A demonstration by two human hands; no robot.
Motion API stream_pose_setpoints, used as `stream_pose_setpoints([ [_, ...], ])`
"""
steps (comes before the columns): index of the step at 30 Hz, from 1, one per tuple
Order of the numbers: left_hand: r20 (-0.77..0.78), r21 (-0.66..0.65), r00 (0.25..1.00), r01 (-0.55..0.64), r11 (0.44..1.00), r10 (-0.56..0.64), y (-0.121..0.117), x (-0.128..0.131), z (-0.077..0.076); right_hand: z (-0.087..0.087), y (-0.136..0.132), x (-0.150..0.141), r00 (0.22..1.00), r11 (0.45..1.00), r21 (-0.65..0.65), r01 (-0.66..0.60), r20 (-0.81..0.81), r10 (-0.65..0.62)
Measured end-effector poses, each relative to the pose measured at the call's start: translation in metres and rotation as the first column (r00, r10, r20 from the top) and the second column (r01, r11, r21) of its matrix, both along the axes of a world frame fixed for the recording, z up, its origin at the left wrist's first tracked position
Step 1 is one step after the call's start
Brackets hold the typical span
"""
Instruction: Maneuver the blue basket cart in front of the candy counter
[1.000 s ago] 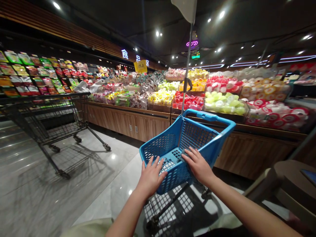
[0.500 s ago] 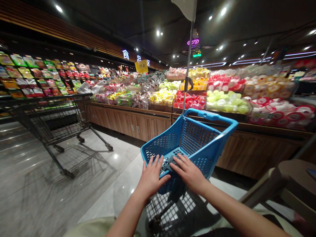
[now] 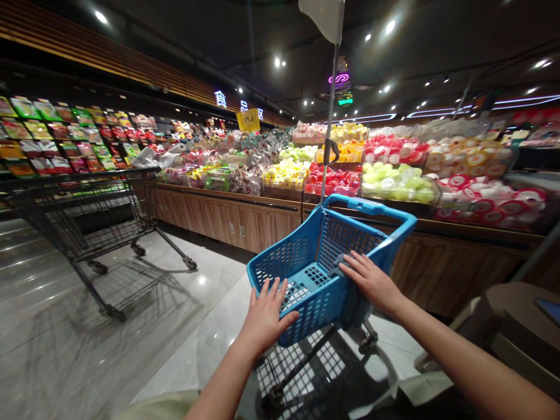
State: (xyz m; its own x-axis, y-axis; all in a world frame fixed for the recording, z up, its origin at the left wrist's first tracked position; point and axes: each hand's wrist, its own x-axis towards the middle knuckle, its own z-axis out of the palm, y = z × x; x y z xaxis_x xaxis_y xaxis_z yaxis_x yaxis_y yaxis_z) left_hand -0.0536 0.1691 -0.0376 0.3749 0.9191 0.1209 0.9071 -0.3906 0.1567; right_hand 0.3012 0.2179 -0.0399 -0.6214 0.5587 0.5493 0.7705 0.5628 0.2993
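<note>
In front of me stands a small blue plastic shopping cart (image 3: 306,321), its perforated basket showing a bare grid floor. My left hand (image 3: 268,318) rests at the basket's near left corner, fingers spread over the rim and thumb apart on the outside. Along the near right rim, my right hand (image 3: 371,283) holds a grey-blue cloth (image 3: 338,265) against the edge. Part of the cloth shows past the fingertips inside the basket, and more hangs down outside. The palm hides the rest of it.
A black wire shopping cart (image 3: 100,221) is on the left. Behind the blue cart runs a wood-panelled counter (image 3: 271,224) heaped with packaged sweets and jelly cups (image 3: 398,181). A pole with a flag (image 3: 321,17) rises from the cart. A brown round seat (image 3: 520,315) is at right.
My right hand has slid the cloth rightward along the basket, from the near edge to the right rim. My left hand stays at the left corner. The view has shifted slightly.
</note>
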Motion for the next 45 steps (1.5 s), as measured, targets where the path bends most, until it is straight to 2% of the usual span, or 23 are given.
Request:
stream_pose_setpoints([
  [4,-0.001,0.005,1.0,0.002,1.0,-0.002,0.001,0.001,-0.001,0.014,0.009,0.03,0.998,0.998,0.0,0.061,-0.014,-0.061],
  [7,0.015,0.008,1.0,-0.001,1.0,0.001,0.001,0.004,0.0,0.021,0.013,0.033,0.996,0.997,-0.012,0.078,-0.05,-0.079],
  [13,0.014,0.003,1.0,0.0,1.0,0.0,0.002,0.005,0.0,0.024,0.024,0.011,0.963,0.986,-0.009,0.166,-0.215,-0.164],
  [17,0.009,0.011,1.0,-0.007,1.0,0.007,0.003,0.002,-0.001,0.02,0.027,0.005,0.955,0.986,0.027,0.162,-0.255,-0.149],
  [21,0.008,0.016,1.0,-0.013,1.0,0.013,0.002,0.002,-0.002,0.013,0.022,-0.005,0.952,0.99,0.035,0.133,-0.282,-0.118],
  [26,0.025,0.008,0.999,-0.022,1.0,0.022,0.001,0.003,-0.001,0.006,0.008,-0.032,0.95,0.993,0.013,0.12,-0.291,-0.111],
  [30,0.028,0.008,0.999,-0.02,1.0,0.019,0.002,0.001,-0.002,0.007,0.006,-0.039,0.967,0.994,0.025,0.109,-0.234,-0.1],
  [36,-0.004,0.002,1.0,-0.02,1.0,0.02,0.001,0.0,0.0,0.019,0.017,-0.016,0.997,0.998,0.027,0.056,-0.047,-0.055],
  [45,-0.024,0.013,1.0,-0.012,1.0,0.012,0.001,0.002,-0.004,0.04,0.032,0.037,0.991,0.987,0.081,0.137,0.0,-0.137],
])
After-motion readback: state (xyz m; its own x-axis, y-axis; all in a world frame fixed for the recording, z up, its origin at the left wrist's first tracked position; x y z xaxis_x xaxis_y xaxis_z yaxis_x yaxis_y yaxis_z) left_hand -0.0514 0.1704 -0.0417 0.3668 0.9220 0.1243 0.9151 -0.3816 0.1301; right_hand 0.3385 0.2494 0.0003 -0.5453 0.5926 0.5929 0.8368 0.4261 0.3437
